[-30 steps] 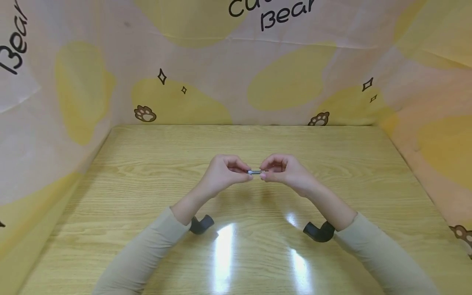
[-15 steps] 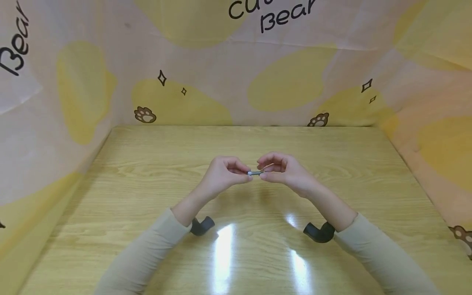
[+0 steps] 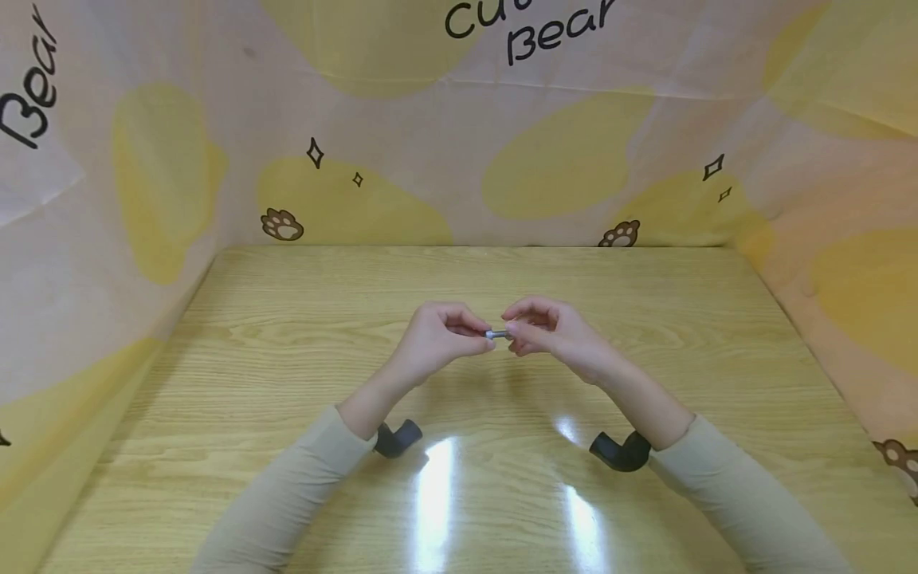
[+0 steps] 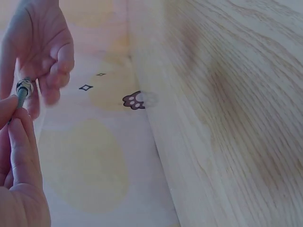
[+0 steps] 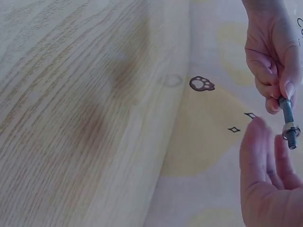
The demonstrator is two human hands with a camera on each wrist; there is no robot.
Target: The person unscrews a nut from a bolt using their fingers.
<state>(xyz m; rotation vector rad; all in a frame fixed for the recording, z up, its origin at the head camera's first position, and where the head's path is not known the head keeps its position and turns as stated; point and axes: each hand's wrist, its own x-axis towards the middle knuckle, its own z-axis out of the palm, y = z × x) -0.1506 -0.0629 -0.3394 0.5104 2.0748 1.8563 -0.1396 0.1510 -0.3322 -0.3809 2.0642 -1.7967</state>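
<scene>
Bolt (image 3: 499,334) in gap between hands (image 3: 433,339) (image 3: 566,339)

Table (image 3: 323,291): finished in wood grain, bounded by cloth at the back and both sides.
Cloth (image 3: 402,131): patterned with yellow patches (image 3: 559,159), creased in places.
Lettering (image 3: 548,36): printed in black; "Bear" can be read behind and at left.
Paw prints (image 3: 282,225): two printed in brown just above the table's far edge.
Stars (image 3: 315,153): outlined in dark above them.
Glare (image 3: 436,502): thrown in bright streaks on the table's near part.

The bolt (image 5: 288,113) is grey; the table (image 3: 323,287) has tan woodgrain; sleeves (image 3: 746,486) are beige; pinkish cloth (image 3: 459,143) bears yellow blotches (image 3: 559,159).
</scene>
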